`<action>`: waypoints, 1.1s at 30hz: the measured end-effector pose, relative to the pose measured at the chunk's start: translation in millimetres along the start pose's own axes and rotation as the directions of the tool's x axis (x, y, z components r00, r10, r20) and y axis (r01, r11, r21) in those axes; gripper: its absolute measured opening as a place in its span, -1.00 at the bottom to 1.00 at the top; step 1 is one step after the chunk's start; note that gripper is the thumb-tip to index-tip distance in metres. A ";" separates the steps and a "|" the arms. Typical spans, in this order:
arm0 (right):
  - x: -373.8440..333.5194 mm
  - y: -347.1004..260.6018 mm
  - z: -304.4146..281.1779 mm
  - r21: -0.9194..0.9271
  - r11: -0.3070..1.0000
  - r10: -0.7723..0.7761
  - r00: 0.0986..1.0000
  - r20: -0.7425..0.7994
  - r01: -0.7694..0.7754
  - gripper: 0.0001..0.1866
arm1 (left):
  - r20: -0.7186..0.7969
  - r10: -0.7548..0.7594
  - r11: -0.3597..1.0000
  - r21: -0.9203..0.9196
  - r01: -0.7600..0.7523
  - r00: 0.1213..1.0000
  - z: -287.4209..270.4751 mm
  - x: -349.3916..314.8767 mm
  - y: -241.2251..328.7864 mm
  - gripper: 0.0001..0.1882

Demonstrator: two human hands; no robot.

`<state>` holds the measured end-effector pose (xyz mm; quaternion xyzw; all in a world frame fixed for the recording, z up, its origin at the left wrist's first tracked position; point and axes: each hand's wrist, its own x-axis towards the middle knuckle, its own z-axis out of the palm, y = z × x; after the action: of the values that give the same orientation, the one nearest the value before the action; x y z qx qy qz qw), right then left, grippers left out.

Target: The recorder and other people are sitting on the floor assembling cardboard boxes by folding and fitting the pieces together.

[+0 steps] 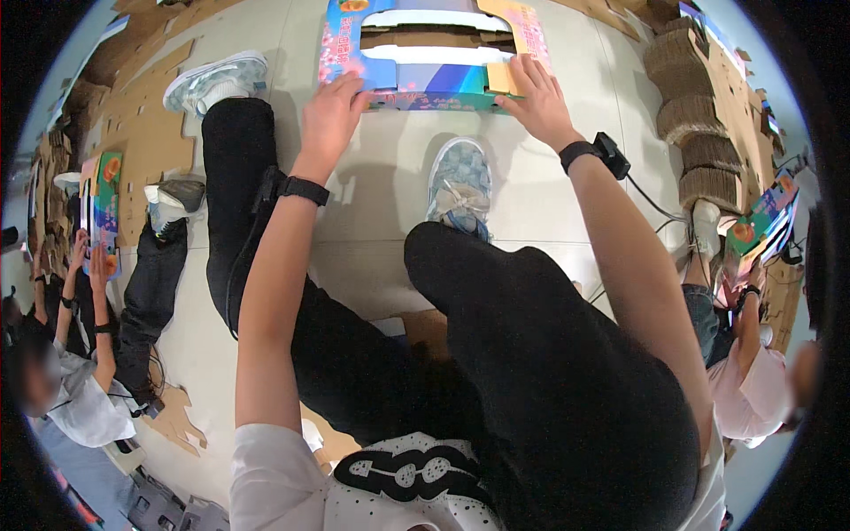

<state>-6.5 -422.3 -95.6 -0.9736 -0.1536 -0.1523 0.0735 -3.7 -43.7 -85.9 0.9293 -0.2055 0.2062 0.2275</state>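
Observation:
A colourful printed cardboard box rests on the floor in front of me, a wide opening in its top showing the brown inside. At its near left corner lies my left hand, fingers extended over the blue edge and thumb apart. My right hand is spread at the near right corner, its fingers by the yellow flap and its thumb stretched toward the box's near side. Both hands touch the box, and neither is wrapped round it. The box's far side runs up to the picture's upper rim.
My shoe stands on the pale floor between my arms, near the box. Stacks of folded brown cardboard are at the right, flat cardboard sheets at the left. Co-workers on both sides handle similar boxes. A cable trails from my right wrist.

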 end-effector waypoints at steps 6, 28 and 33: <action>-23.1 -42.2 -13.3 -0.173 0.980 0.107 0.992 0.073 -0.093 -0.05 | 0.027 0.054 0.998 0.021 -0.055 0.998 3.4 -10.7 -2.6 -0.67; -54.3 -65.7 -61.1 0.105 0.986 0.085 0.941 0.328 -0.126 0.03 | 0.407 0.018 0.836 0.495 -0.237 0.913 -100.7 -13.5 -3.7 -0.24; -137.7 -47.4 -58.6 0.266 0.947 0.105 0.957 0.270 -0.179 0.01 | 0.454 -0.152 0.871 0.481 -0.098 0.878 -177.1 -47.8 -24.9 -0.36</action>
<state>-162.7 -426.9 -79.7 -0.9724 -0.1113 0.0023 0.2051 -82.9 80.2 26.6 0.9806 -0.1827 0.0126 -0.0703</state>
